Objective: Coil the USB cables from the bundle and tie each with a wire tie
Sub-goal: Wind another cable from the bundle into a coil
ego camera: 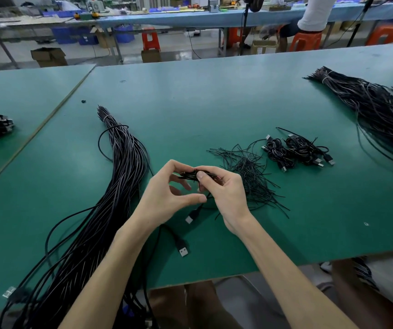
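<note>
Head view: both hands [198, 186] pinch the coiled cable [192, 175] between them.

Both hands meet above the green bench [214, 96]: the left hand [164, 195] and the right hand [226, 195] pinch a small coiled cable [189, 175] between them, and a plug [189, 219] hangs below. A long bundle of cables [119, 167] lies to the left. A pile of wire ties [250, 169] lies just right of the hands, with finished coils [297, 150] beyond it.
</note>
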